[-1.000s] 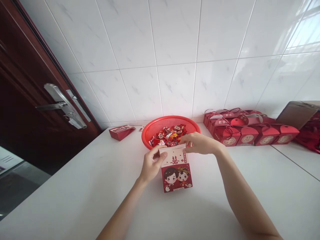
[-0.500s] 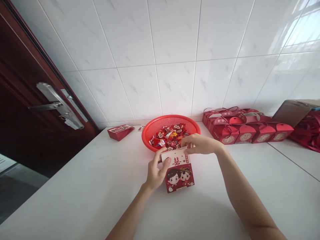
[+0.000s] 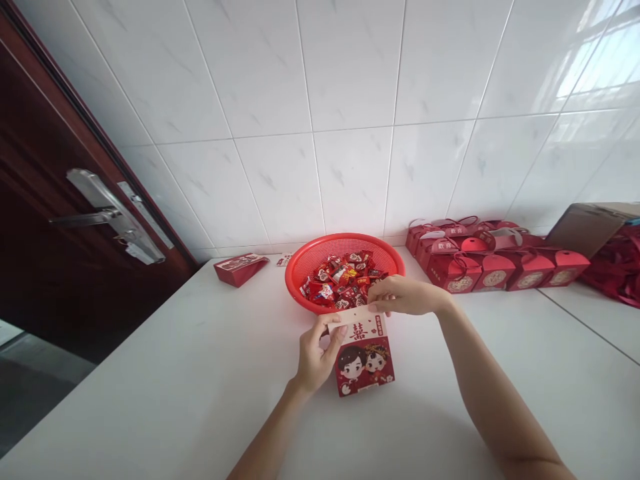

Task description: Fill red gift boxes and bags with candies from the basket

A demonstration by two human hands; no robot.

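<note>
A red and cream paper candy box (image 3: 366, 357) with a cartoon couple and a red double-happiness character is between my hands, over the white tabletop. My left hand (image 3: 317, 353) grips its upper left side, thumb on the front and fingers behind. At the top right corner, the bent fingers of my right hand (image 3: 403, 295) pinch the cream top edge; some fingertips are hidden. Just behind the box stands a red plastic basket (image 3: 320, 257) holding many wrapped candies (image 3: 345, 277), partly covered by my right hand.
Red gift boxes with ribbon handles (image 3: 495, 267) stand in rows at the right by the tiled wall. Beyond them are a cardboard box (image 3: 575, 227) and red bags (image 3: 620, 267). Another red box (image 3: 241, 268) lies at the back left, near a brown door (image 3: 45, 200).
The cream top edge now lies flatter toward the basket, with my right fingers on its corner. Hands and box sit slightly lower and further right in view.
</note>
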